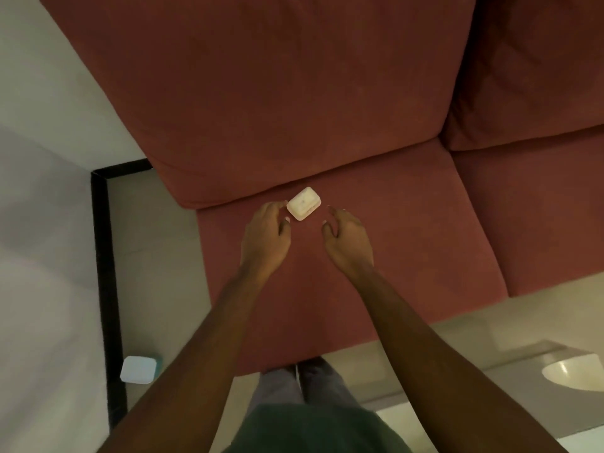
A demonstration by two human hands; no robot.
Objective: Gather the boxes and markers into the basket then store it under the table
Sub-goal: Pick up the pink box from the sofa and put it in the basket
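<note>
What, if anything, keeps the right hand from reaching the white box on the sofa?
Likely nothing, so yes: only bare seat lies between the right hand and the box, and the left hand is at its other side.

red-brown sofa (327,109) fills upper and centre frame; pale wall (39,93) upper left; beige floor (147,256), black skirting (104,256) left; dim light.

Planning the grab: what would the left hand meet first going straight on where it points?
Likely the small white rounded box on the red sofa seat, right by the left hand.
</note>
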